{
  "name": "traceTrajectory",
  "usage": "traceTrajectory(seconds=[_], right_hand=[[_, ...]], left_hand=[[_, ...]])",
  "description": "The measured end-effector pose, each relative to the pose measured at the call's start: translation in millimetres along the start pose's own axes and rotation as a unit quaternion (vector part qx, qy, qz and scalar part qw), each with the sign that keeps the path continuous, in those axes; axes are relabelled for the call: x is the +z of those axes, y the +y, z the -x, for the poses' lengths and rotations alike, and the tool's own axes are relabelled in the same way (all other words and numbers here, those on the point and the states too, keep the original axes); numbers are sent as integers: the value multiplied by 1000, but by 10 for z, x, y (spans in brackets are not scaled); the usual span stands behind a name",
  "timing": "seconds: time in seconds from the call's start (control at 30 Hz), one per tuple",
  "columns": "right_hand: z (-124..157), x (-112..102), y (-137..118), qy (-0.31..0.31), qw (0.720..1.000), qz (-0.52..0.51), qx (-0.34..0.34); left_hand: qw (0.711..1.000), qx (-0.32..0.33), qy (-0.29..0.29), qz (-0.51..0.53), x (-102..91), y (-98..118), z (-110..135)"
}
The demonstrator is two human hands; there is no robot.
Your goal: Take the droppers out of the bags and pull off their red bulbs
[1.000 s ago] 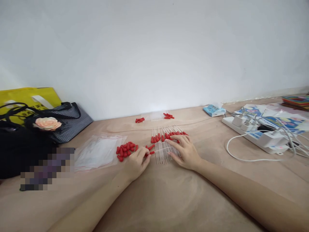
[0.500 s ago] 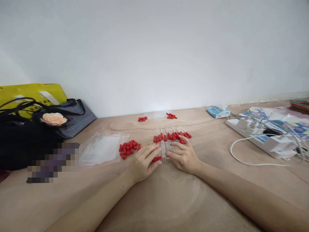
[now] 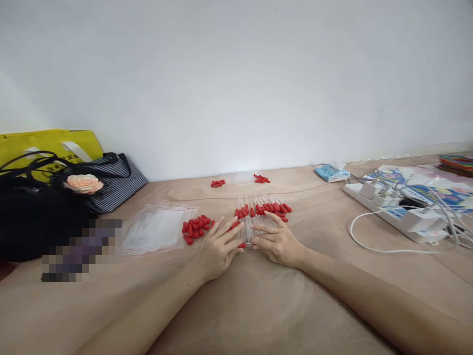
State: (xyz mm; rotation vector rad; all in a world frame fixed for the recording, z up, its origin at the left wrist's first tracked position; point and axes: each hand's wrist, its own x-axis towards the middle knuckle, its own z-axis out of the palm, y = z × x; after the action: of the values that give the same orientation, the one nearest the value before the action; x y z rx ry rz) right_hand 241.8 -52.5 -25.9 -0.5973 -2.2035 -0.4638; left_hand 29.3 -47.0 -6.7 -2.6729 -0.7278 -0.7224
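Observation:
My left hand (image 3: 218,249) is closed in a pinch around a red rubber bulb (image 3: 242,245), whose end shows past the fingers. Facing it, my right hand (image 3: 279,241) has bent fingers on a thin clear tube (image 3: 249,244) that meets the bulb; its thumb is mostly hidden. Under and between both hands lies a row of clear tubes (image 3: 248,228). Another red bulb (image 3: 234,225) shows by my left fingertips. Just beyond, droppers (image 3: 259,209) with red bulbs lie side by side, thin tips pointing away. A pile of loose red bulbs (image 3: 195,228) is left of my left hand.
Clear plastic bags (image 3: 155,229) lie at the left, near a black bag (image 3: 40,222) and a striped bag (image 3: 114,182). Small red bulb groups (image 3: 218,183) sit near the wall. At the right are a power strip (image 3: 391,212) with cables and a blue tissue pack (image 3: 332,172).
My left fingers have spread and shifted slightly, exposing a second red bulb near their tips. The right hand has moved slightly left. Bulb and tube stay between the hands.

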Motion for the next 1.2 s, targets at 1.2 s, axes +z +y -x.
traceTrajectory(seconds=[1.2], right_hand=[[130, -71, 148, -51, 965, 179, 186]], left_hand=[[864, -479, 84, 130, -392, -568, 341]])
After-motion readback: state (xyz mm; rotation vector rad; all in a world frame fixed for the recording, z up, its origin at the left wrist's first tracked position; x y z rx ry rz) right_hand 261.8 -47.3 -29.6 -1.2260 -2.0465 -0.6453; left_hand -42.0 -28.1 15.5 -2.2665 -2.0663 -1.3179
